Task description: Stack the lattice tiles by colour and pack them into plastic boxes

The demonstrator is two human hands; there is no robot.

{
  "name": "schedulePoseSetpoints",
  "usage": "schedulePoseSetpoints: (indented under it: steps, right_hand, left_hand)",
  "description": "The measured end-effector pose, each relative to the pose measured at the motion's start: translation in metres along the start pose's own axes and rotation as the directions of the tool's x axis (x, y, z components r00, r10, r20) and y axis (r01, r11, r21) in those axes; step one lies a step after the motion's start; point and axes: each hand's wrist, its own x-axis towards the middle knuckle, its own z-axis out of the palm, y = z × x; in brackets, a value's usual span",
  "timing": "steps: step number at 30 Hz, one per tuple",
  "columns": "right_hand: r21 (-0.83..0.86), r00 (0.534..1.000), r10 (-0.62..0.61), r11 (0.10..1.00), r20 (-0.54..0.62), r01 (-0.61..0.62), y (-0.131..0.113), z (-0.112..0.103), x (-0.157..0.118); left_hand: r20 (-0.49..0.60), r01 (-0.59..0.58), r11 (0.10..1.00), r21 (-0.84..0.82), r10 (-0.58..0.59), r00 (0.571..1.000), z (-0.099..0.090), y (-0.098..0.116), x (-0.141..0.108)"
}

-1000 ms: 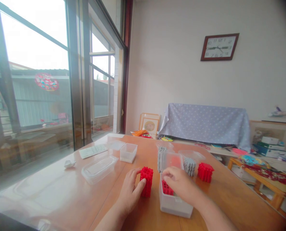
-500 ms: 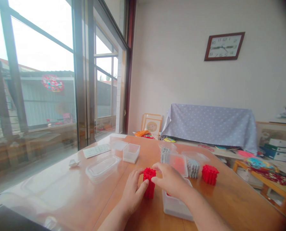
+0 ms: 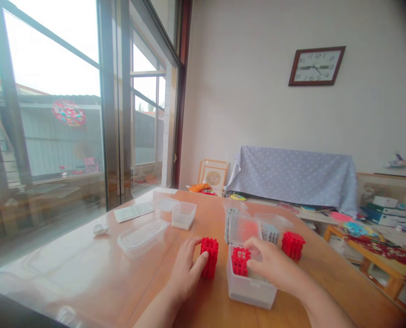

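My left hand (image 3: 188, 269) is wrapped around an upright stack of red interlocking plastic building pieces (image 3: 210, 258) on the wooden table, thumb on the near side. To its right stands a clear plastic box (image 3: 252, 294) with its lid (image 3: 245, 229) tilted up behind. Inside the box are more red plastic building pieces (image 3: 240, 261). My right hand (image 3: 269, 262) reaches over the box's right side, thumb and forefinger closed at the right edge of these pieces. Its other fingers are partly hidden.
Grey stacks of pieces (image 3: 270, 233) and another red stack (image 3: 293, 245) stand beyond the box. Left of my hands lie a clear lid (image 3: 142, 238), a small clear box (image 3: 183, 216), a paper sheet (image 3: 134, 212) and a crumpled wrapper (image 3: 101, 230). A window borders the table's left side.
My right hand has left the red stack and moved right to the red pieces in the box. My left hand stays around the stack. The view has shifted slightly.
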Motion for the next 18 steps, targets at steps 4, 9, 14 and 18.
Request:
schedulePoseSetpoints:
  steps: [4,9,14,18]
  right_hand:
    - [-0.013,0.998,0.023,1.0,0.064,-0.023,0.003,0.008,-0.001]
    - [-0.061,0.998,0.004,0.998,0.066,0.0,0.004,0.016,0.002]
    - [-0.047,0.999,-0.044,0.998,0.03,0.045,0.004,0.016,0.0]
    - [-0.047,0.995,-0.089,0.995,0.033,0.091,-0.004,0.016,-0.004]
  left_hand:
    - [0.003,0.002,1.0,0.003,-0.002,1.0,0.001,-0.002,0.0]
    - [0.006,0.001,1.0,-0.007,-0.001,1.0,0.002,-0.003,0.0]
    - [0.005,0.001,1.0,-0.012,-0.001,1.0,0.0,-0.001,0.001]
    - [0.015,0.005,1.0,-0.014,-0.004,1.0,0.0,-0.002,0.001]
